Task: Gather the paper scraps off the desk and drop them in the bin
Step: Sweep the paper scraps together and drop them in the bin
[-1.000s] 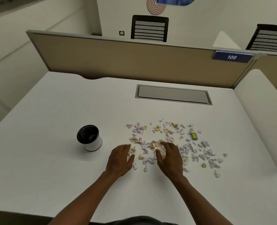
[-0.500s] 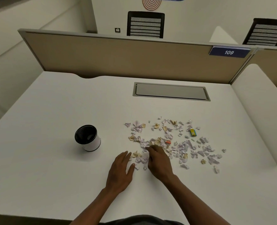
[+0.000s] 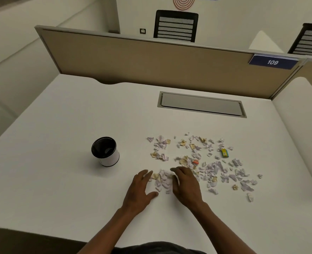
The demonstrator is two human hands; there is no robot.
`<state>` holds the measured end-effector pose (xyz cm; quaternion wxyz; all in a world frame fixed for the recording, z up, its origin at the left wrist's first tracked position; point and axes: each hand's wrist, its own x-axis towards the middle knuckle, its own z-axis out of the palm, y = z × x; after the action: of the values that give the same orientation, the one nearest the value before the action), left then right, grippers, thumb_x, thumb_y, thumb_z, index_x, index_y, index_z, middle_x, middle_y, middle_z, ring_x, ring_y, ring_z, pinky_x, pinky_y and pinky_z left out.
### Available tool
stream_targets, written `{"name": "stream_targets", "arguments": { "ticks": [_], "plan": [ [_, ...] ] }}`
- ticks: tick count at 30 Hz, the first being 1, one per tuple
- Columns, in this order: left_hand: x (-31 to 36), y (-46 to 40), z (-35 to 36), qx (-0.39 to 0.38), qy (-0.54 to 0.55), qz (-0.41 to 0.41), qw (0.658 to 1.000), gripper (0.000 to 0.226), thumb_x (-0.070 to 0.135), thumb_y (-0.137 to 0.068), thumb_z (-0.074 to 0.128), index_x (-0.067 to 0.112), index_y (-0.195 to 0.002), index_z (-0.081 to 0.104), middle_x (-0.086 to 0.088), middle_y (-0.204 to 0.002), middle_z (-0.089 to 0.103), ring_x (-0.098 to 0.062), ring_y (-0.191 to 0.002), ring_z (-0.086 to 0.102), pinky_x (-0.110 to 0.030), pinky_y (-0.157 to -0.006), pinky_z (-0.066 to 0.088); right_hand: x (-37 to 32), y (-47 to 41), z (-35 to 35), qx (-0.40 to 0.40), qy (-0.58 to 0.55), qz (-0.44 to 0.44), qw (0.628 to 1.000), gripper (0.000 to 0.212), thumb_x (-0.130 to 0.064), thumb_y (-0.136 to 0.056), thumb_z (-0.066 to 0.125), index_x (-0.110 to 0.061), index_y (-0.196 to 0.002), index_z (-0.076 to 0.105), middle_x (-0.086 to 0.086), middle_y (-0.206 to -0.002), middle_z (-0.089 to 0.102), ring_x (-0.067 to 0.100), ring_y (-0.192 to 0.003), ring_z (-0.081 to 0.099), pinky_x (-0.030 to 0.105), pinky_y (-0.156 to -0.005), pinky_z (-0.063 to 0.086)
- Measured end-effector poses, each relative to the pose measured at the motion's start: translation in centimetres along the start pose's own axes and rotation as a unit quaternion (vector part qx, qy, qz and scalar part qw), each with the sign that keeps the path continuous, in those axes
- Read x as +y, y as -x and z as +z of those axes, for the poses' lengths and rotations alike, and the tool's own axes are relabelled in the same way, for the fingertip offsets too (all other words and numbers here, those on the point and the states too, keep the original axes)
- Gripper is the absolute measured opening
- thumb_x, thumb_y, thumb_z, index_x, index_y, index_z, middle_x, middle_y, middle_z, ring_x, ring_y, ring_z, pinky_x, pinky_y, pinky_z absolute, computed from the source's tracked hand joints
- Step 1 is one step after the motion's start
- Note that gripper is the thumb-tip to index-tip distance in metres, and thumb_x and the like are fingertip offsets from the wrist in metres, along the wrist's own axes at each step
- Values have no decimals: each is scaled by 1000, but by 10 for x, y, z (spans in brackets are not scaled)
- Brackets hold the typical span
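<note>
Several white, lilac and tan paper scraps lie scattered over the right half of the white desk. A small heap of scraps sits between my two hands. My left hand rests flat on the desk at the heap's left side, fingers spread. My right hand lies palm down against the heap's right side, fingers curved around it. Neither hand has lifted anything. The bin, a small white cylinder with a black rim and black inside, stands upright to the left of the scraps.
A yellow and blue scrap and an orange one lie among the paper. A grey cable hatch is set into the desk behind the scraps. A tan partition closes the far edge, and a white side panel the right.
My right hand has swept leftward and toward me, pushing scraps into a heap against my left hand. My left hand has stayed about where it was.
</note>
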<state>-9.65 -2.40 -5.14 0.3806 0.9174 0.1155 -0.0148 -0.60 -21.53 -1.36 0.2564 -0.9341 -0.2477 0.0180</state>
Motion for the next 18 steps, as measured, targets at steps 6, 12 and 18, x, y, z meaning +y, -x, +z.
{"name": "stream_targets", "arguments": {
  "ticks": [6, 12, 18],
  "plan": [
    [11, -16, 1, -23, 42, -3, 999, 79, 28, -77, 83, 27, -145, 44, 7, -140, 45, -3, -98, 55, -1, -79, 44, 7, 7, -4, -105, 40, 19, 994, 45, -31, -101, 45, -20, -144, 48, 3, -145, 50, 22, -133, 44, 33, -102, 47],
    [16, -21, -6, -18, -19, -5, 1000, 87, 56, -69, 81, 31, -144, 44, 9, -137, 44, -9, -119, 47, -17, -90, 45, 13, 12, -16, -82, 12, 68, 994, 78, -71, -83, 52, -30, -148, 40, -4, -148, 46, 18, -137, 42, 36, -102, 49],
    [18, -20, -7, -42, -21, -18, 999, 102, 53, -61, 88, 27, -147, 41, 6, -139, 36, -12, -123, 42, -18, -93, 45, 9, 10, -10, -198, 68, 80, 974, 115, -80, -63, 68, -35, -155, 17, -1, -154, 29, 23, -137, 38, 38, -101, 49]
  ]
}}
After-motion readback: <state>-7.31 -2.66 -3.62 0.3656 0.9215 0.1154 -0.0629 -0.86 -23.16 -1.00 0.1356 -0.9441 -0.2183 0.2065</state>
